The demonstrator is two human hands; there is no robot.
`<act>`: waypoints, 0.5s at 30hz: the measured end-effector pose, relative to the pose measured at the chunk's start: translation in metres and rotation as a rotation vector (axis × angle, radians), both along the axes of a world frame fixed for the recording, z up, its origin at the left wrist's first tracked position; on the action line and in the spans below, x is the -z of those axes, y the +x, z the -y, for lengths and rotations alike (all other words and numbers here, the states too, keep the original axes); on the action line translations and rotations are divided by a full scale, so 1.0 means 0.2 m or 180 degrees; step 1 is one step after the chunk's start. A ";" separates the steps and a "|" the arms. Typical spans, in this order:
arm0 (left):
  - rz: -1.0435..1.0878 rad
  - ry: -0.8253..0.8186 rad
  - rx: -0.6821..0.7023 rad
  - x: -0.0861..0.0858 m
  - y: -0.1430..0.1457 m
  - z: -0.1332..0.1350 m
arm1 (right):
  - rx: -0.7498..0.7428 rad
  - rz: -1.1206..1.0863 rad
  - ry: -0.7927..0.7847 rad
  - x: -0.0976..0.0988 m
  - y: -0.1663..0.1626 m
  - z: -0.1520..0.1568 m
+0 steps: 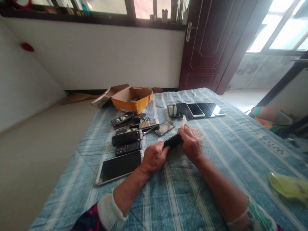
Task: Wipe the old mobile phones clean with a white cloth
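Observation:
My left hand [155, 158] is closed around the near left end of a black mobile phone [172, 140], held over the cloth. At the phone's other end, my right hand [192, 141] presses a crumpled white tissue [183, 122] against it, fingers closed. Just beyond lies a smartphone with a pale screen [165, 128]. Left of my hands is a heap of old keypad phones, among them a silver one [149, 124] and a black flip-style one [126, 138]. Nearer to me, a large white-framed device with a dark screen [120, 166] lies beside my left wrist.
Several smartphones [196, 110] lie in a row at the back right. An open orange cardboard box [134, 104] stands at the far left, its flap outward. Yellow translucent plastic [288, 185] lies at the right. A blue striped cloth [228, 154] covers the surface.

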State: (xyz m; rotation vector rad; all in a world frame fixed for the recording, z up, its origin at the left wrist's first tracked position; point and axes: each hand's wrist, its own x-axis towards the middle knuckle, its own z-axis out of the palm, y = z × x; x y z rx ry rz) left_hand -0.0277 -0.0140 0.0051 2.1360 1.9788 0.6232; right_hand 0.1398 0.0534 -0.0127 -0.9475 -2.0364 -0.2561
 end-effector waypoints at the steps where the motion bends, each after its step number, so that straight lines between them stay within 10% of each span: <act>1: -0.0031 -0.0007 -0.0018 0.00 0.00 0.00 | 0.0041 -0.0033 -0.0005 0.00 0.01 -0.01; 15: 0.0220 0.0030 0.0029 0.00 0.00 0.00 | -0.0319 0.0010 0.0022 0.00 -0.08 0.10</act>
